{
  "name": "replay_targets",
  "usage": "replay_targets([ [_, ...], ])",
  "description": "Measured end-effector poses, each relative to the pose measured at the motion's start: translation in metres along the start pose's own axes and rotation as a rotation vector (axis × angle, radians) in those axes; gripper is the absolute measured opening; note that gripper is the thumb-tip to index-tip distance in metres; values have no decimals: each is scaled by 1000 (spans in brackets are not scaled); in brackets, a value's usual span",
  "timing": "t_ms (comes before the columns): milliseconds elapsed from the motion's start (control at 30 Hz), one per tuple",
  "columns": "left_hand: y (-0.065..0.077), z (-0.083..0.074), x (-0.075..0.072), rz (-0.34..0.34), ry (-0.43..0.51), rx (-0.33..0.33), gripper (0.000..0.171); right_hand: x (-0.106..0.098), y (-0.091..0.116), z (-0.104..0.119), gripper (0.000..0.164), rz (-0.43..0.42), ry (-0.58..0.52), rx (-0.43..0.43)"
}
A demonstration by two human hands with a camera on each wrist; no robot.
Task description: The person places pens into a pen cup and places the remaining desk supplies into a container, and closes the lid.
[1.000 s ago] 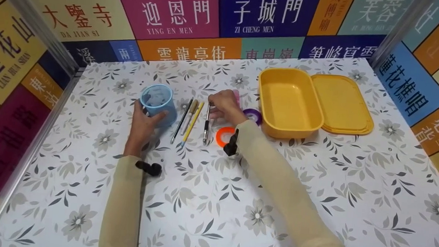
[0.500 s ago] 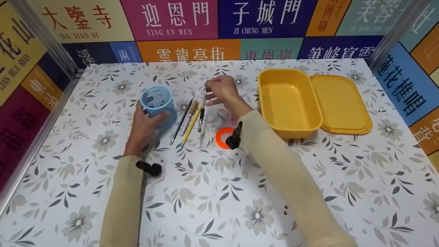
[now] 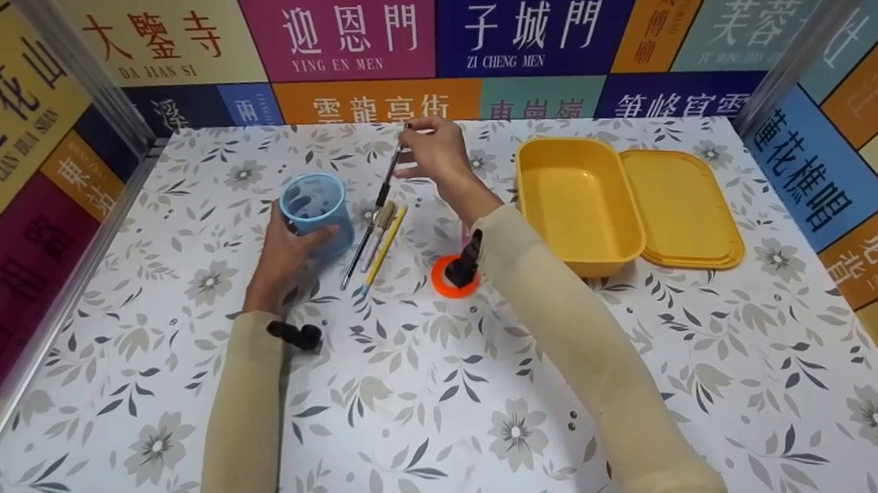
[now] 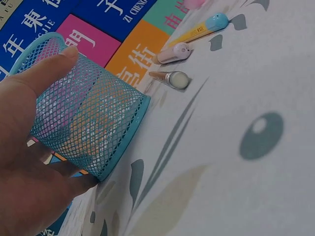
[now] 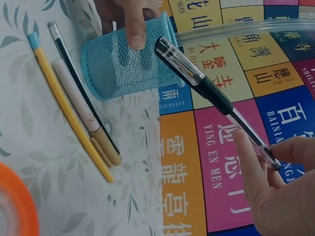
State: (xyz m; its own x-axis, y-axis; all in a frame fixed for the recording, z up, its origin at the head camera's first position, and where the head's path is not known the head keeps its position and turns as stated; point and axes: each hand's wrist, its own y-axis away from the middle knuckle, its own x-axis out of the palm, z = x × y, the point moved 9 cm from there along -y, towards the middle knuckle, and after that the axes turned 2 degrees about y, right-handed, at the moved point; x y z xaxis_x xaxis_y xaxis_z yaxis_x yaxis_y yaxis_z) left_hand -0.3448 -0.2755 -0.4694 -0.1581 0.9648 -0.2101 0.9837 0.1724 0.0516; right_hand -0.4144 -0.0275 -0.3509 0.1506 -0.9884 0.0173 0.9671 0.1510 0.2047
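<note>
My left hand grips a light-blue mesh pen cup, thumb on the near side and fingers curled round it. It stands upright on the table, with no pens showing inside. My right hand pinches a clear-barrelled gel pen by one end. The pen slants down toward the cup side, its black-grip, capped end lowest, above the tops of the lying pens. Beside the cup lie a black pencil, a pale pen with a brown cap and a yellow pen with a blue tip.
An orange ring, like a tape roll, lies under the right wrist camera. Part of a pink thing shows beside the right forearm. At right stand a yellow box and its flat lid. Printed panels border the table.
My right hand has lifted the gel pen off the table and carried it back and leftward, toward the pen cup. The left hand has stayed on the cup. The forearm now covers the purple ring.
</note>
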Motion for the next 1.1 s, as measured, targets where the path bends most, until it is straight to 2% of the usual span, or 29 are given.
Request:
replay_targets([
  [167, -2, 0, 4, 44, -17, 7, 95, 4, 0, 11, 37, -17, -34, -43],
  [433, -4, -1, 7, 40, -22, -29, 92, 11, -1, 20, 30, -63, -79, -155],
  [667, 1, 9, 2, 32, -15, -72, 95, 27, 4, 19, 27, -85, -109, -271],
  [933, -1, 5, -1, 41, -27, -15, 98, 38, 6, 19, 27, -116, -124, -381],
  [1100, -3, -1, 1, 32, -55, 0, 100, 42, 7, 21, 25, -87, -122, -432],
])
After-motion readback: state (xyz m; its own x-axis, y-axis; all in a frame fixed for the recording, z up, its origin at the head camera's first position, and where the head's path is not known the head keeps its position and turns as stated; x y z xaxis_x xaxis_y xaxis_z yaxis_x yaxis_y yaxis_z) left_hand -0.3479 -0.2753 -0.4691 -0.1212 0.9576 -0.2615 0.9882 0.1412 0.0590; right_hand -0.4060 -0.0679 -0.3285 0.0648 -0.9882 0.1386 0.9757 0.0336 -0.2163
